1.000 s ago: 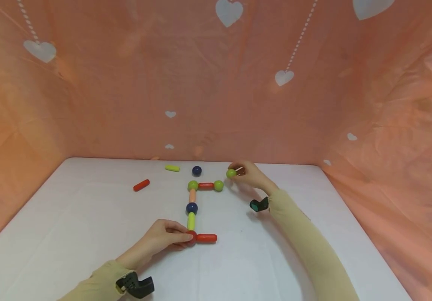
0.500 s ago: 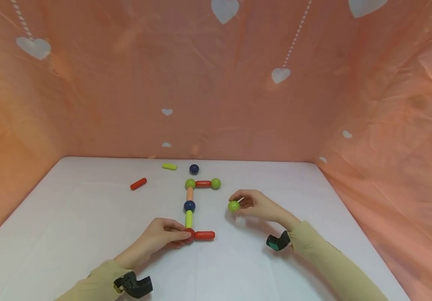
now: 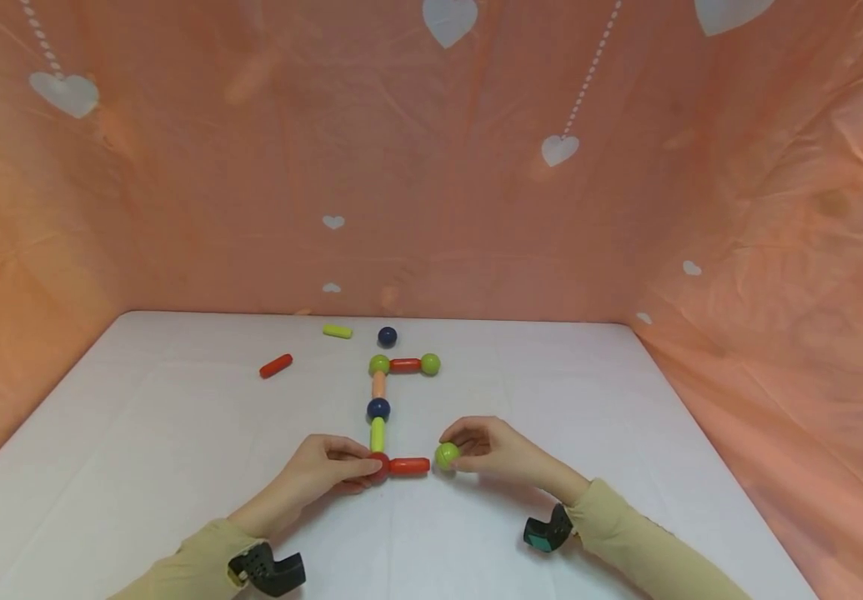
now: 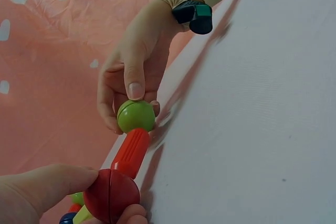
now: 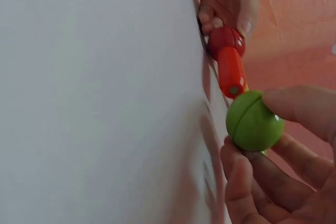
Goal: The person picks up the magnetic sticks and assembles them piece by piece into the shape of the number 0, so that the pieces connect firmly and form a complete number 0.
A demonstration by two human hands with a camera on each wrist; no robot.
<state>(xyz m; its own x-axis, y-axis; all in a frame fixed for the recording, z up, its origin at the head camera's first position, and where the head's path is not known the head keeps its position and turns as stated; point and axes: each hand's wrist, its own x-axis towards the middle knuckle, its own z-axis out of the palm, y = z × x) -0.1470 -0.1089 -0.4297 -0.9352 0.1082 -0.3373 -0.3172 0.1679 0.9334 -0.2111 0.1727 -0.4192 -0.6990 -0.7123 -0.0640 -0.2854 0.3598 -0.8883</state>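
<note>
My left hand (image 3: 326, 468) pinches a red ball (image 4: 112, 195) at the near corner of a chain of balls and rods on the table. A red rod (image 3: 409, 466) sticks out rightward from that ball. Just past its free end, my right hand (image 3: 502, 454) holds a green ball (image 5: 255, 121) between thumb and fingers; a small gap shows in the head view. Away from the red ball run a yellow-green rod (image 3: 378, 434), a dark blue ball (image 3: 378, 409), a peach rod (image 3: 378, 384), a corner green ball (image 3: 379, 364), a red rod (image 3: 404, 365) and an end green ball (image 3: 430, 364).
Behind the chain lies a loose dark blue ball (image 3: 388, 337), with a loose yellow-green rod (image 3: 337, 332) to its left. A loose red rod (image 3: 276, 366) rests farther left on the white table (image 3: 176, 400). A pink cloth with hearts (image 3: 371, 183) hangs behind.
My right hand has brought the green ball from the far side of the table toward me, then left to the red rod's end. My left hand still holds the red ball.
</note>
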